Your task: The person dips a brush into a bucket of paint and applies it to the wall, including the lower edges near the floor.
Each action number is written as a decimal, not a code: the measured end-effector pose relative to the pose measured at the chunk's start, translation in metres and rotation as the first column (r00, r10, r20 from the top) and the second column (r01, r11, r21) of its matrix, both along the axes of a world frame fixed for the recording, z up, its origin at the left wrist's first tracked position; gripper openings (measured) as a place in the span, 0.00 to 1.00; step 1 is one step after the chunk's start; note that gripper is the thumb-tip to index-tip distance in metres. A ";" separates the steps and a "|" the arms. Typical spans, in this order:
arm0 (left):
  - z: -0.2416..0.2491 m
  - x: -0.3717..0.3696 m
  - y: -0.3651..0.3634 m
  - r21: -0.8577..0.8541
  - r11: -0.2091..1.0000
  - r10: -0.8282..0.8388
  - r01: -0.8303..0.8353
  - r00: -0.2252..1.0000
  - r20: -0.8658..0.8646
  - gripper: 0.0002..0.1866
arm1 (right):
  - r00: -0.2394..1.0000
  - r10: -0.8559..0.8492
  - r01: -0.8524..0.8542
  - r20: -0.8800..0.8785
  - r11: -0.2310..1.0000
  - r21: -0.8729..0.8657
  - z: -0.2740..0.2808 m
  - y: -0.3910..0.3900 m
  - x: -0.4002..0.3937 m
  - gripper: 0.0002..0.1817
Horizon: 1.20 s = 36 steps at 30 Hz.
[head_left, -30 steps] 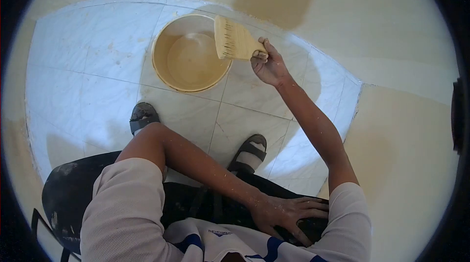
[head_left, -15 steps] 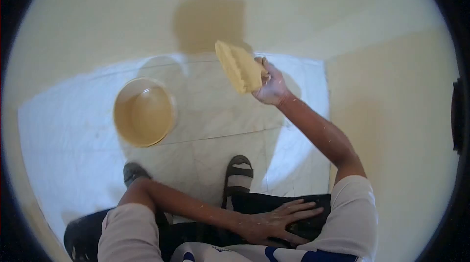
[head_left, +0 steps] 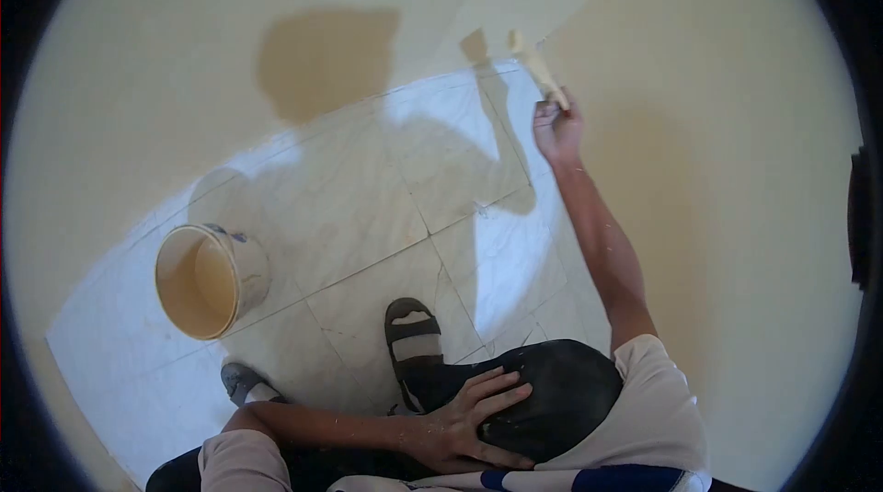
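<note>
A yellowish, slightly blurred brush-like piece is gripped in my right hand, whose arm is stretched out toward the wall corner at the upper right. The piece is seen edge-on, its far end close to the wall. My left hand lies on my dark-trousered knee with its fingers spread, holding nothing. On the floor to the left stands a round bucket, its inside coated or filled with something yellowish.
Pale yellow walls meet in a corner at the upper right. The floor is light marbled tile. My sandalled feet rest on it, one of them close below the bucket. Shadows fall on the wall and floor.
My right hand has moved up and right with the yellowish piece, which has turned edge-on. The view has shifted, and the bucket appears lower and further left. My left hand stays on my leg.
</note>
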State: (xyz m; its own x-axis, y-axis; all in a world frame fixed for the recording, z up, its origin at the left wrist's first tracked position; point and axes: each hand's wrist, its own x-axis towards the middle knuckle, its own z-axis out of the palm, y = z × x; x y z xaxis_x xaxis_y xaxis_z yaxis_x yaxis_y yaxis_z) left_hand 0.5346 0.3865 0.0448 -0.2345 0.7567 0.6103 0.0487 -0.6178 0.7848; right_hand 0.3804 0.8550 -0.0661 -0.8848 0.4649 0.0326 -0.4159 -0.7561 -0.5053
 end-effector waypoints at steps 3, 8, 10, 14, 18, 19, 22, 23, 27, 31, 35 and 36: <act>-0.005 0.008 0.005 0.002 0.998 0.058 -0.058 0.998 -0.016 0.21 | 0.964 -0.203 0.197 0.169 0.979 0.049 -0.041 -0.019 -0.012 0.15; -0.012 0.023 0.009 0.002 0.975 0.224 -0.224 0.974 0.039 0.21 | 0.917 -0.282 0.308 0.283 0.950 -0.051 -0.100 -0.044 -0.038 0.19; -0.013 0.027 0.012 -0.007 0.958 0.285 -0.285 0.955 0.081 0.19 | 0.905 -0.297 0.322 0.306 0.946 -0.034 -0.111 -0.054 -0.049 0.20; -0.016 0.030 0.017 -0.022 0.935 0.353 -0.353 0.927 0.123 0.16 | 0.894 -0.306 0.312 0.327 0.949 0.034 -0.131 -0.066 -0.064 0.19; -0.014 0.023 0.020 -0.054 0.930 0.368 -0.364 0.920 0.133 0.16 | 0.913 -0.305 0.282 0.271 0.952 0.121 -0.143 -0.070 -0.071 0.17; -0.013 0.023 0.020 -0.064 0.929 0.369 -0.364 0.921 0.125 0.16 | 0.919 -0.304 0.276 0.250 0.951 0.142 -0.142 -0.072 -0.072 0.17; -0.013 0.022 0.024 -0.077 0.913 0.407 -0.400 0.905 0.124 0.17 | 0.906 -0.343 0.310 0.246 0.936 0.166 -0.142 -0.080 -0.073 0.16; -0.014 0.021 0.024 -0.078 0.914 0.406 -0.399 0.905 0.125 0.17 | 0.904 -0.345 0.309 0.251 0.935 0.171 -0.140 -0.082 -0.074 0.15; -0.017 0.016 0.024 -0.085 0.916 0.399 -0.391 0.908 0.124 0.17 | 0.902 -0.351 0.316 0.251 0.933 0.170 -0.142 -0.083 -0.077 0.15; -0.016 0.015 0.026 -0.092 0.906 0.422 -0.413 0.898 0.125 0.16 | 0.916 -0.322 0.274 0.240 0.938 0.210 -0.146 -0.083 -0.079 0.17; -0.019 0.016 0.025 -0.086 0.914 0.406 -0.397 0.904 0.137 0.16 | 0.892 -0.355 0.309 0.280 0.930 0.198 -0.143 -0.088 -0.081 0.15; -0.019 0.016 0.024 -0.090 0.914 0.405 -0.395 0.905 0.133 0.16 | 0.891 -0.363 0.323 0.273 0.929 0.179 -0.144 -0.088 -0.081 0.14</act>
